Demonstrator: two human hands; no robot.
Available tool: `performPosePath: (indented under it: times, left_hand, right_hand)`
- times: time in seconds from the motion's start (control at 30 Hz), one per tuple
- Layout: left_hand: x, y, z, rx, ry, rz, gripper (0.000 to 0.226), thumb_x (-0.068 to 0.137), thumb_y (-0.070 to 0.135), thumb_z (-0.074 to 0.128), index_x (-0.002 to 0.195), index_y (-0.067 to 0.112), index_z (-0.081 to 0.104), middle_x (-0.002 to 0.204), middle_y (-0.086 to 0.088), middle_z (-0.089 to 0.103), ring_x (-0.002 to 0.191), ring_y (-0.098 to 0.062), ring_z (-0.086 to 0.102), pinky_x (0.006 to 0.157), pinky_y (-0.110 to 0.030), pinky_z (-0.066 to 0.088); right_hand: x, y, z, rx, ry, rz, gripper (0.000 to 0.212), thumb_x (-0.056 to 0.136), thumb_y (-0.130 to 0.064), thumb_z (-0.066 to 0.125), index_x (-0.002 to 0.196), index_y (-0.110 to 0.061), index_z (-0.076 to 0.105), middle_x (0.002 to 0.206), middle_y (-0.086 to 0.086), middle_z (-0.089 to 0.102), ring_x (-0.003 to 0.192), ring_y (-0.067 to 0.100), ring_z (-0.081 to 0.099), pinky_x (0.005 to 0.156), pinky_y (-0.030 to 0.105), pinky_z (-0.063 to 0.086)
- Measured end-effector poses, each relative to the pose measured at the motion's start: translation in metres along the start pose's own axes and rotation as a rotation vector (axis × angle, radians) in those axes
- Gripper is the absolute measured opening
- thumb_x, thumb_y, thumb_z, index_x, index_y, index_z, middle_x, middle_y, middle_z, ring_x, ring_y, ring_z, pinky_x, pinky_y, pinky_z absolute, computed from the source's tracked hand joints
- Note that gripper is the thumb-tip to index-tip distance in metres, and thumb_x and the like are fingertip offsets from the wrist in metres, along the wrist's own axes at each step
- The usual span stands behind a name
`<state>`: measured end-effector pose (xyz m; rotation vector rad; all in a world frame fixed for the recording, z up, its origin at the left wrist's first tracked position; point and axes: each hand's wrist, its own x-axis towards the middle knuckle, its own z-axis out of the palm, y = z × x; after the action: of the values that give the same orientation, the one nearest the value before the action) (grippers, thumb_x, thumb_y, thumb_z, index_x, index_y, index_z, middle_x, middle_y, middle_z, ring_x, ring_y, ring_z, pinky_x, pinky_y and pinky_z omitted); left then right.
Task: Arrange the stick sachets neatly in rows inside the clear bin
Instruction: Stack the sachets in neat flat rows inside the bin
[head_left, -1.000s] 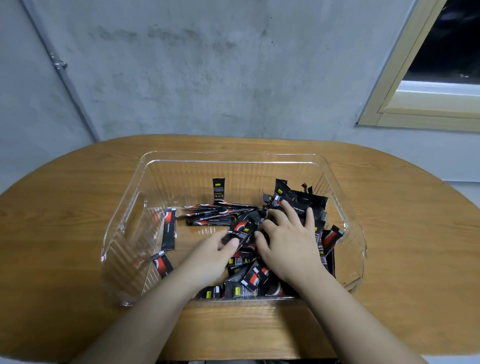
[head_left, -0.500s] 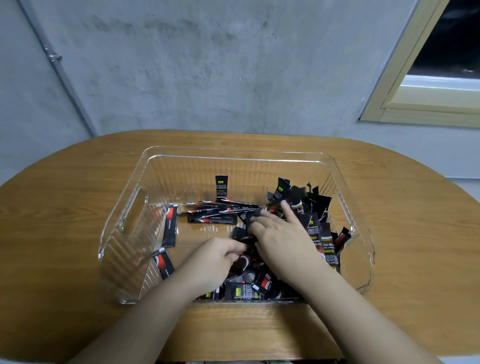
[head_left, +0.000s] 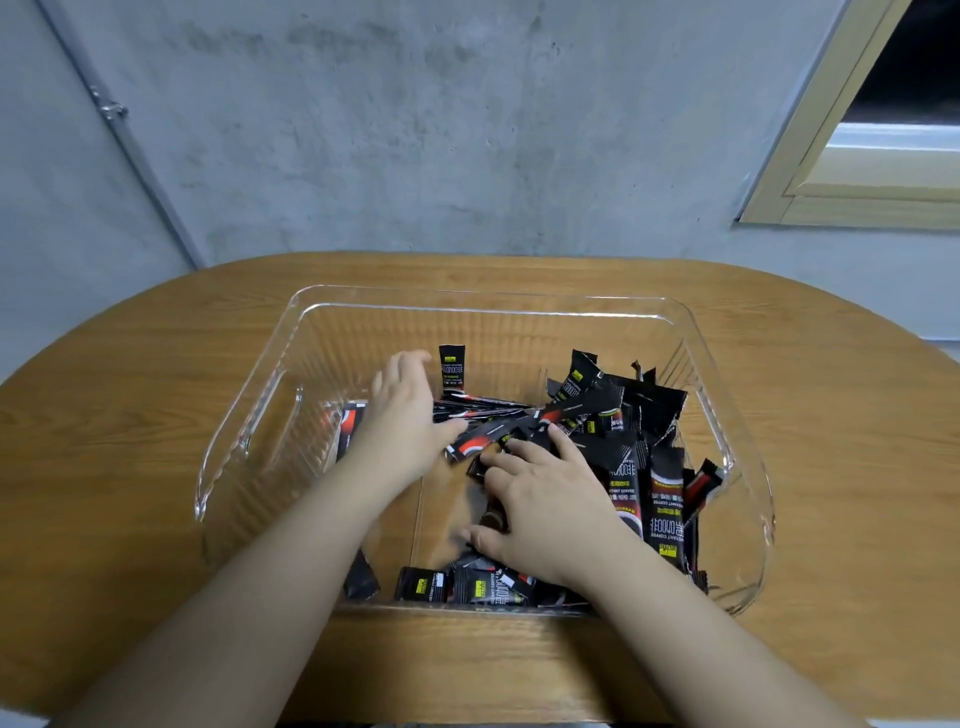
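Observation:
A clear plastic bin (head_left: 488, 306) stands on the wooden table (head_left: 130, 415). Black stick sachets fill its right half in a loose pile (head_left: 660, 499). A few sachets lie flat in a row (head_left: 488, 402) at the back middle, and one sachet (head_left: 452, 371) leans upright against the far wall. My left hand (head_left: 405, 415) lies palm down with straight fingers over the left end of that row, its thumb beside a red-and-white sachet (head_left: 480, 440). My right hand (head_left: 545, 504) presses palm down, fingers spread, on sachets in the bin's middle. More sachets (head_left: 467, 584) lie along the near wall.
One sachet (head_left: 349, 423) lies by the bin's left wall, partly behind my left wrist. A grey concrete wall with a metal pipe (head_left: 130, 150) rises behind the table. A pale window frame (head_left: 810, 156) is at the upper right.
My left hand has moved from the middle of the pile to the back left, over the flat row. My right hand has slid toward me and spread its fingers.

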<state>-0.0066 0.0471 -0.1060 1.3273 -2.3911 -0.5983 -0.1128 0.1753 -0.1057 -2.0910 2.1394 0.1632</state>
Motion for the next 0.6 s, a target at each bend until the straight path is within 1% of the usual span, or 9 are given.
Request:
performPosePath:
  times: [0.07,0.13,0.2,0.3,0.4,0.47,0.5,0.53,0.6]
  left_hand:
    - [0.005,-0.002,0.008,-0.027,-0.083,0.071,0.072,0.084,0.027,0.069,0.141,0.014,0.027,0.143,-0.001,0.025,0.134,-0.021,0.028,0.109,-0.032,0.025]
    - [0.006,-0.009,0.012,-0.005,-0.079,0.153,0.06,0.085,0.025,0.067,0.137,0.02,0.036,0.139,0.002,0.028,0.13,-0.021,0.033,0.109,-0.035,0.029]
    - [0.005,-0.014,0.013,0.014,-0.049,0.176,0.046,0.087,0.025,0.064,0.13,0.023,0.046,0.129,0.003,0.032,0.122,-0.021,0.041,0.104,-0.037,0.035]
    - [0.003,-0.015,0.016,0.11,-0.046,0.157,0.037,0.091,0.031,0.057,0.126,0.02,0.05,0.12,0.001,0.033,0.114,-0.021,0.044,0.098,-0.037,0.038]
    - [0.003,-0.016,0.021,0.203,-0.102,0.161,0.04,0.091,0.039,0.054,0.127,0.022,0.049,0.127,0.003,0.035,0.121,-0.018,0.035,0.104,-0.036,0.03]
    - [0.003,-0.017,0.023,0.197,-0.155,0.171,0.039,0.091,0.042,0.054,0.125,0.024,0.048,0.131,0.007,0.037,0.126,-0.016,0.033,0.105,-0.036,0.026]
    - [0.004,-0.017,0.023,0.199,-0.173,0.181,0.038,0.091,0.043,0.053,0.124,0.025,0.048,0.131,0.009,0.039,0.127,-0.015,0.033,0.104,-0.036,0.025]
    - [0.004,-0.015,0.024,0.207,-0.178,0.189,0.038,0.091,0.044,0.052,0.124,0.027,0.047,0.131,0.01,0.041,0.127,-0.015,0.033,0.104,-0.036,0.024]
    - [0.004,-0.014,0.025,0.217,-0.164,0.19,0.041,0.092,0.045,0.05,0.129,0.031,0.043,0.13,0.011,0.044,0.125,-0.015,0.034,0.103,-0.037,0.023]
  right_hand:
    - [0.0,0.0,-0.001,-0.008,0.023,0.005,0.064,0.09,-0.063,0.033,0.133,-0.018,0.047,0.144,-0.003,0.044,0.139,0.021,0.028,0.115,0.049,-0.006]
    - [-0.001,0.0,-0.001,-0.007,0.034,0.018,0.06,0.09,-0.062,0.032,0.127,-0.018,0.049,0.136,-0.002,0.051,0.133,0.022,0.034,0.116,0.049,-0.004]
    - [-0.001,0.0,0.001,-0.007,0.059,0.03,0.058,0.09,-0.062,0.03,0.124,-0.018,0.049,0.129,0.0,0.054,0.13,0.023,0.037,0.116,0.05,-0.003]
    - [-0.002,-0.001,0.002,-0.026,0.096,0.035,0.068,0.083,-0.063,0.015,0.122,-0.019,0.048,0.124,-0.001,0.055,0.126,0.024,0.041,0.116,0.05,-0.002]
    - [0.0,-0.001,0.005,-0.031,0.115,0.018,0.074,0.082,-0.062,0.013,0.129,-0.02,0.051,0.127,-0.002,0.051,0.125,0.022,0.04,0.115,0.05,-0.005]
    - [0.001,-0.001,0.008,-0.034,0.131,0.005,0.088,0.073,-0.062,0.002,0.125,-0.019,0.058,0.122,-0.001,0.053,0.122,0.022,0.042,0.115,0.049,-0.007]
    - [0.002,-0.001,0.009,-0.03,0.144,0.003,0.091,0.07,-0.061,0.001,0.122,-0.017,0.061,0.119,0.0,0.054,0.122,0.023,0.043,0.114,0.047,-0.007]
    - [0.002,-0.002,0.009,-0.017,0.148,0.0,0.091,0.071,-0.061,0.002,0.121,-0.014,0.062,0.121,0.002,0.055,0.124,0.023,0.043,0.114,0.045,-0.009]
    - [0.002,-0.002,0.005,-0.016,0.107,-0.006,0.082,0.081,-0.06,0.01,0.13,-0.011,0.054,0.138,0.003,0.047,0.137,0.022,0.032,0.113,0.043,-0.012]
